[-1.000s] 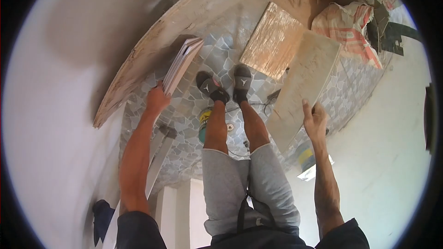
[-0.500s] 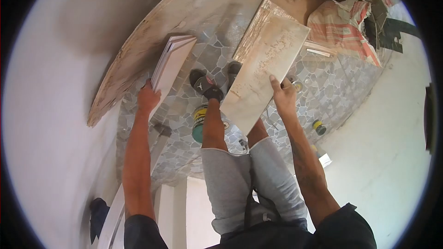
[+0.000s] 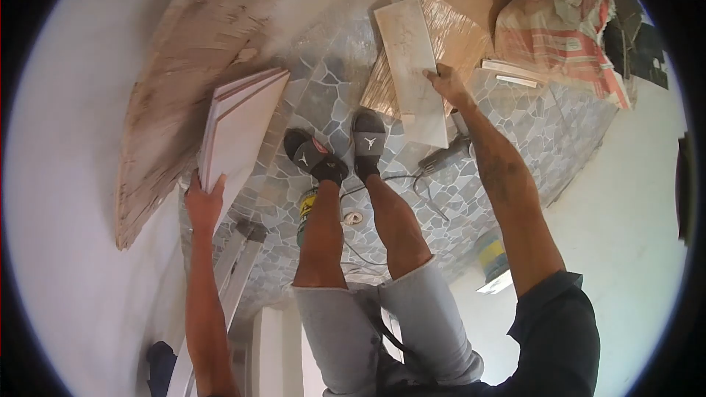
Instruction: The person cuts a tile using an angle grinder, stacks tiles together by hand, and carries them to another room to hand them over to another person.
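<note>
My left hand (image 3: 204, 202) is closed around the lower edge of a stack of pale tiles (image 3: 246, 121), thumb on the front face and fingers at the side. The stack stands tilted near the left wall. In my right hand (image 3: 448, 86) is a long rectangular tile (image 3: 412, 66), pinched at its right edge with the thumb on top. That tile overlaps a brown, rough-textured panel (image 3: 460, 29) lying behind it. An angle grinder (image 3: 445, 158) with a cord rests on the floor below the tile, partly covered by it.
A large splintered wooden board (image 3: 169, 103) leans along the left wall. Torn red-and-white sacks (image 3: 559, 37) and thin offcut strips (image 3: 515, 73) lie at the far right. A tin (image 3: 305, 206) stands by my leg, a yellow-blue bucket (image 3: 493, 254) by the right wall. Cord crosses the stone-patterned floor.
The tile in my right hand has moved away from my body and turned more upright in view, uncovering more of the brown panel and my feet. The left stack appears lower and further left.
</note>
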`<state>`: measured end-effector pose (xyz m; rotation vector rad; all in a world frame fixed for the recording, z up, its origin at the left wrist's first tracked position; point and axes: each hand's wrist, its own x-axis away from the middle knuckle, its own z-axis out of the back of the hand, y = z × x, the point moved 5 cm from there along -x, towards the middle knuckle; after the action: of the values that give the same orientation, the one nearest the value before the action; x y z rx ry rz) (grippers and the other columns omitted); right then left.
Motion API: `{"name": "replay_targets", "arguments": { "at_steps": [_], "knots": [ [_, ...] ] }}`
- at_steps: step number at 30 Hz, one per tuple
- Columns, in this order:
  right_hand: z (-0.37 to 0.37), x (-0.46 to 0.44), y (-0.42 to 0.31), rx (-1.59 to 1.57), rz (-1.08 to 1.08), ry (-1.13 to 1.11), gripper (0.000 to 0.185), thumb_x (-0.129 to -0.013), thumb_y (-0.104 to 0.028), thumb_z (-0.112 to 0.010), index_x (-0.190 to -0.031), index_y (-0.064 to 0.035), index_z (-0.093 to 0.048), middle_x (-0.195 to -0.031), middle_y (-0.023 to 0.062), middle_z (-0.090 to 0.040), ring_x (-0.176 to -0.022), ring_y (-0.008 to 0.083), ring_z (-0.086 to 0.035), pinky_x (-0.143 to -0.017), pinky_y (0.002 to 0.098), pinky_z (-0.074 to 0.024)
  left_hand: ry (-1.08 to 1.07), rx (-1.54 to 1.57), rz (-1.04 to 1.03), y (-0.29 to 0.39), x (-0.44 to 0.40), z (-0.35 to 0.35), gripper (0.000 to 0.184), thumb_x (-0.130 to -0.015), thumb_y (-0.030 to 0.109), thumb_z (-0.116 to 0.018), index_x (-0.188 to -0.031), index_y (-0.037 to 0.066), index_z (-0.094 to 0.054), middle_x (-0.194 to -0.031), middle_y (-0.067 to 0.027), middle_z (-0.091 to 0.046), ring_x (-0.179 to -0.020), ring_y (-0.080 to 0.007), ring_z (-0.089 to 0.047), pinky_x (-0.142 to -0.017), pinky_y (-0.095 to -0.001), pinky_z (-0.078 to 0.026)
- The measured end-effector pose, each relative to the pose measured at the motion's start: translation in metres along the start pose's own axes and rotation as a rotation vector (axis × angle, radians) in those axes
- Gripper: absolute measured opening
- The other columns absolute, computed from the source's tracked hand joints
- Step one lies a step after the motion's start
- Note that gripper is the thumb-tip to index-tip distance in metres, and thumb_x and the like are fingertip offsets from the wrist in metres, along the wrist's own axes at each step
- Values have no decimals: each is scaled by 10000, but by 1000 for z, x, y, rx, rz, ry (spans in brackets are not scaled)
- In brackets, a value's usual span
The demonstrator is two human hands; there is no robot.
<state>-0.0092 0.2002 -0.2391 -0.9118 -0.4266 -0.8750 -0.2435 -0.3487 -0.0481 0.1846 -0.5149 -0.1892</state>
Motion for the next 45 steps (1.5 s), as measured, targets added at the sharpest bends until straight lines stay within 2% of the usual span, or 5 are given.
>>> {"name": "replay_targets", "arguments": {
  "at_steps": [2, 10, 17, 23, 45],
  "knots": [
    [-12, -17, 14, 151, -34, -94, 363, -895, -299, -669, -1041, 33, -684, -917, 241, -703, -882, 347, -693, -776, 401, -515, 4, 17, -4, -1, 1, -1, 500, -813, 355, -768, -1111, -11, -603, -923, -280, -688, -893, -468, -664, -755, -502, -525],
    [-49, -27, 77, -155, -132, -104, 424, -936, -337, -660, -1121, 43, -689, -989, 156, -732, -924, 211, -674, -828, 340, -509, -43, 14, 89, 9, 4, -2, 487, -829, 349, -775, -1087, -25, -600, -892, -266, -687, -861, -458, -668, -737, -490, -523],
    [-64, -52, 113, -8, -260, 43, 549, -840, -386, -688, -1098, 98, -671, -970, 304, -701, -941, 419, -703, -815, 428, -546, -22, -36, 46, 11, 10, -5, 512, -822, 379, -776, -1093, -22, -609, -878, -272, -691, -849, -473, -669, -718, -494, -528],
    [-74, -56, 114, 144, -322, 211, 600, -798, -421, -686, -1070, 114, -669, -1009, 349, -675, -1010, 446, -674, -872, 453, -541, -5, -35, 10, 14, 19, -12, 500, -821, 384, -774, -1083, -9, -610, -864, -275, -690, -837, -478, -672, -699, -493, -539],
    [-95, -69, 125, 481, -180, 58, 601, -807, -473, -650, -1008, 93, -689, -974, 323, -688, -984, 430, -682, -852, 462, -537, 32, -27, -97, 18, 21, -12, 423, -821, 312, -772, -1090, 31, -604, -819, -216, -694, -755, -423, -690, -661, -470, -554]
  ]
}}
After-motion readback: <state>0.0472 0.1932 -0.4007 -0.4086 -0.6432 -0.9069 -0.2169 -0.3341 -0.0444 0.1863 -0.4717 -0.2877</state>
